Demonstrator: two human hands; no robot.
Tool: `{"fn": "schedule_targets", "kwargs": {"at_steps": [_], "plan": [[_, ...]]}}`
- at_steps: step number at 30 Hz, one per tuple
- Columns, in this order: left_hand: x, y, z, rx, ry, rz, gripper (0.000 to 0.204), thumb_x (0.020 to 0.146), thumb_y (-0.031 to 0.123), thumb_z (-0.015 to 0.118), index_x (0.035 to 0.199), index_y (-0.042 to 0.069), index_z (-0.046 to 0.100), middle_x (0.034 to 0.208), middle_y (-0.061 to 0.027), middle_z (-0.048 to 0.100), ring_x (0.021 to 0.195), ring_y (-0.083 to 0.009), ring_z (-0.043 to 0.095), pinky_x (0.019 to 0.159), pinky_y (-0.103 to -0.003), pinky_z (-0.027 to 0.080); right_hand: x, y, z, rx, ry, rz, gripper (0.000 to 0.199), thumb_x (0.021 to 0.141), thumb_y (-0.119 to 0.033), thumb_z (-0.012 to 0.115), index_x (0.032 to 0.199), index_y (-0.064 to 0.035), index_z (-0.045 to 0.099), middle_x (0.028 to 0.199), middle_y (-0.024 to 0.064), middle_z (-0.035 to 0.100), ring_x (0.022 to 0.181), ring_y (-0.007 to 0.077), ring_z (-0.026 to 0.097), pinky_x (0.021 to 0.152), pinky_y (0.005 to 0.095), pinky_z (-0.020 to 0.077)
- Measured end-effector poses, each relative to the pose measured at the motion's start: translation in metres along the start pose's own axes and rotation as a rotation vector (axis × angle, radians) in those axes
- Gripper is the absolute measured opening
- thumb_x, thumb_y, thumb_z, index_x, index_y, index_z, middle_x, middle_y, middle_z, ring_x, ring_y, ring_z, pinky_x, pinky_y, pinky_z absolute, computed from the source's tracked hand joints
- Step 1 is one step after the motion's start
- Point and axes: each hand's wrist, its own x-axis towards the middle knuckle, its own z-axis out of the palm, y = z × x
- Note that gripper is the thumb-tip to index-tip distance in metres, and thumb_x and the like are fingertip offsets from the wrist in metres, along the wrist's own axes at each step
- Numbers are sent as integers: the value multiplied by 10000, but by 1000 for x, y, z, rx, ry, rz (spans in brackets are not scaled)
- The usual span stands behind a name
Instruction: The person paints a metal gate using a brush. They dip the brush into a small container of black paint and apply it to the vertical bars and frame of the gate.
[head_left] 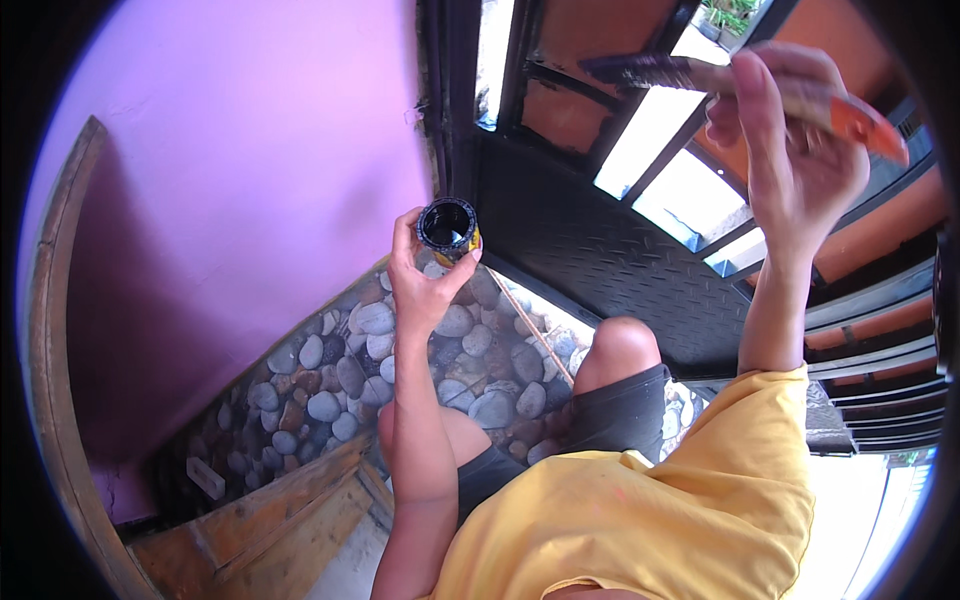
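My left hand [430, 283] is wrapped round a small open paint can [449, 228], its rim smeared black and dark paint inside. The can is held upright in front of the corner where the purple wall meets the black metal gate. Raised at the upper right, my right hand [790, 140] grips a paintbrush [860, 125] by its handle, which has an orange end. Dark-stained bristles [635, 72] point left, toward the gate's upper panels. Whether the bristles touch the gate, I cannot tell.
The gate [600, 235] has a black tread-plate lower panel, orange-brown panels and open gaps. On the left stands a purple wall [270, 150]. Rounded stones [375, 320] cover the floor beneath me. A wooden piece of furniture [250, 520] lies at the lower left, near a curved wooden edge [60, 270].
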Motion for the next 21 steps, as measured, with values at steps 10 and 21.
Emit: {"fn": "schedule_targets", "kwargs": {"at_steps": [10, 21], "plan": [[-10, 0, 27, 35, -133, -74, 592, 708, 73, 839, 1195, -9, 512, 1065, -94, 632, 1007, -178, 615, 936, -325, 471, -140, -31, 7, 317, 92, 575, 104, 837, -3, 694, 940, -4, 677, 785, 61, 691, 640, 99, 632, 568, 222, 477], [-19, -18, 43, -12, -231, -251, 613, 687, -43, 835, 1194, 19, 496, 1106, -69, 600, 1030, -158, 598, 937, -317, 485, -175, -30, 35, 587, 213, 752, 147, 875, -38, 689, 1010, 19, 674, 880, 88, 684, 679, 90, 650, 619, 235, 506]]}}
